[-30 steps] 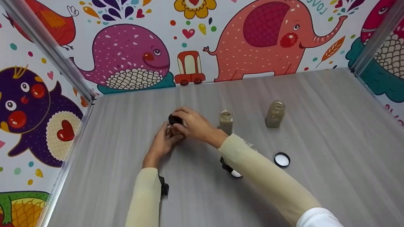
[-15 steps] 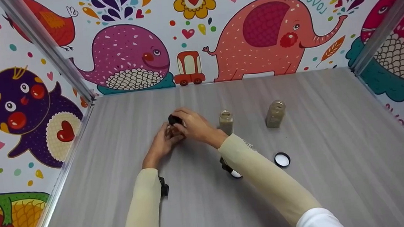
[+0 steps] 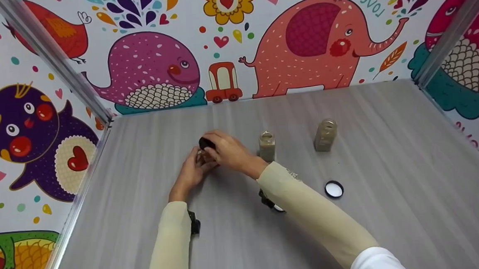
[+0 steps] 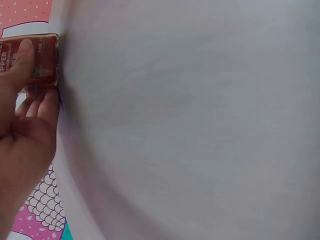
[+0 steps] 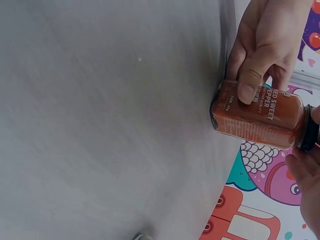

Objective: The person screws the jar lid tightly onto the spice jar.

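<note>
One red jar [image 5: 250, 117], labelled sweet pepper, is between my hands, toward the back of the table [image 3: 238, 242] and left of the other jars. My left hand [image 3: 192, 170] grips its body, thumb laid across the label side. My right hand [image 3: 230, 151] holds the black cap [image 3: 207, 143] at the jar's top, fingers curled round it; how firmly the cap is seated I can't tell. The jar is upright with its base at the tabletop, though I can't make out whether it touches.

Two greyish-brown jars stand open-mouthed: the near one [image 3: 267, 147] just beyond my right wrist, the far one [image 3: 325, 136] to its right. Two lids lie white side up, one in full view [image 3: 334, 190], the other [image 3: 278, 208] mostly hidden by my right sleeve [image 3: 319, 213]. A printed wall [image 3: 251, 50] rises behind.
</note>
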`<state>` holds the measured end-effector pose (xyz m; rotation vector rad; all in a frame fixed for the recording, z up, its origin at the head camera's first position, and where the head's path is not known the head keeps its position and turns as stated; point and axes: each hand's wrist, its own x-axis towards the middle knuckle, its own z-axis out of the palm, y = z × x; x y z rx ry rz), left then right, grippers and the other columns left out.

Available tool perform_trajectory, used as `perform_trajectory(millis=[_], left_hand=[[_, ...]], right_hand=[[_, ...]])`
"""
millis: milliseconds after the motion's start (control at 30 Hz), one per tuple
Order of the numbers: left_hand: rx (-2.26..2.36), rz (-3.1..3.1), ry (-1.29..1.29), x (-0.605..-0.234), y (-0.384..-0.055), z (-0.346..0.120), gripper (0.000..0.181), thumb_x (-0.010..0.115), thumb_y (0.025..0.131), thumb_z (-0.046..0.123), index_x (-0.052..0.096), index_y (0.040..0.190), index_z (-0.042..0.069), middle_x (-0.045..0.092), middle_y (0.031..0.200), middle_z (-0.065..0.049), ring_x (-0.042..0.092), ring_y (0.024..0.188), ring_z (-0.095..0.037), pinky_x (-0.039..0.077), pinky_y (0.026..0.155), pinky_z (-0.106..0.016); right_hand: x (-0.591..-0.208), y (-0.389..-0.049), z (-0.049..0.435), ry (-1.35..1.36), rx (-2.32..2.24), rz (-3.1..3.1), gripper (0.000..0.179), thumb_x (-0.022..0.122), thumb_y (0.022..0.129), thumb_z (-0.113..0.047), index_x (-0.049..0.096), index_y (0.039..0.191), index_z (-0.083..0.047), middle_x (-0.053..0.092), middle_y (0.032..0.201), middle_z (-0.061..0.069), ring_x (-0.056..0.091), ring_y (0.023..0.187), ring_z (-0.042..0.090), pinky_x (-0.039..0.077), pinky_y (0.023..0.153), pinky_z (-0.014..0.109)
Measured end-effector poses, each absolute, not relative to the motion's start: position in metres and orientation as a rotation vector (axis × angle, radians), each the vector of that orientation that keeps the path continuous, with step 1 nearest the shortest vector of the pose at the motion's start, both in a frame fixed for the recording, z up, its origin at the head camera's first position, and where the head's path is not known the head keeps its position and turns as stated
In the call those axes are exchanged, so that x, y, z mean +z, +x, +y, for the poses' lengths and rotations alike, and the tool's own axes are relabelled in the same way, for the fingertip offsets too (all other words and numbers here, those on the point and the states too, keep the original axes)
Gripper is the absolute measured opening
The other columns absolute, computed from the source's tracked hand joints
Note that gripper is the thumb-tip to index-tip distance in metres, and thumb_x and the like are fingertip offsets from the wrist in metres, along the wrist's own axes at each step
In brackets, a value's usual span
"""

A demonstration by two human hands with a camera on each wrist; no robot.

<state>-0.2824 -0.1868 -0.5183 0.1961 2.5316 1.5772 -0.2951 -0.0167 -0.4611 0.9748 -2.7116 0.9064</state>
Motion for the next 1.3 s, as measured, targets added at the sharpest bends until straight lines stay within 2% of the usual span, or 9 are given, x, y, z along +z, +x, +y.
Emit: perform_trajectory(millis=[233,600,867,1000,1300], left_hand=[[1.599,2.52,0.192,-0.5175,-0.2808,-0.1875,0.054,0.063,0.098,0.009,0.039,0.146,0.008,0.048,0.152,-0.018,0.048,0.142,-0.03,0.043,0.114,-0.046],[1.557,2.546,0.164,-0.5161,-0.2813,-0.1867,0.051,0.064,0.099,0.016,0.042,0.146,0.014,0.052,0.15,-0.014,0.051,0.139,-0.026,0.043,0.114,-0.046],[1.603,2.529,0.236,-0.5197,-0.2824,-0.1886,0.05,0.061,0.099,0.006,0.041,0.144,0.007,0.052,0.148,-0.019,0.051,0.138,-0.031,0.044,0.112,-0.047],[1.602,2.524,0.226,-0.5182,-0.2815,-0.1877,0.048,0.061,0.099,0.005,0.041,0.143,0.007,0.054,0.146,-0.018,0.053,0.137,-0.03,0.045,0.111,-0.046],[1.585,2.532,0.254,-0.5183,-0.2811,-0.1904,0.048,0.06,0.1,0.01,0.041,0.144,0.008,0.051,0.15,-0.017,0.049,0.141,-0.029,0.044,0.112,-0.046]], right_hand=[[-0.4631,-0.2942,-0.0177,0.945,0.923,-2.736,0.047,0.059,0.102,-0.023,0.05,0.144,-0.003,0.053,0.148,0.014,0.053,0.136,0.025,0.043,0.114,0.038],[-0.4648,-0.2923,-0.0185,0.936,0.913,-2.708,0.039,0.054,0.105,-0.022,0.054,0.14,-0.005,0.055,0.143,0.012,0.055,0.133,0.024,0.045,0.113,0.038],[-0.4682,-0.2915,-0.0195,0.964,0.91,-2.643,0.04,0.057,0.103,-0.02,0.055,0.139,-0.002,0.053,0.144,0.015,0.055,0.133,0.026,0.046,0.111,0.038],[-0.4695,-0.2916,-0.0211,0.974,0.912,-2.611,0.037,0.054,0.104,-0.017,0.057,0.137,0.0,0.054,0.142,0.016,0.055,0.131,0.027,0.048,0.109,0.039],[-0.4675,-0.2913,-0.0233,0.929,0.873,-2.642,0.038,0.057,0.103,-0.023,0.057,0.136,-0.004,0.053,0.142,0.014,0.056,0.129,0.025,0.049,0.108,0.038]])
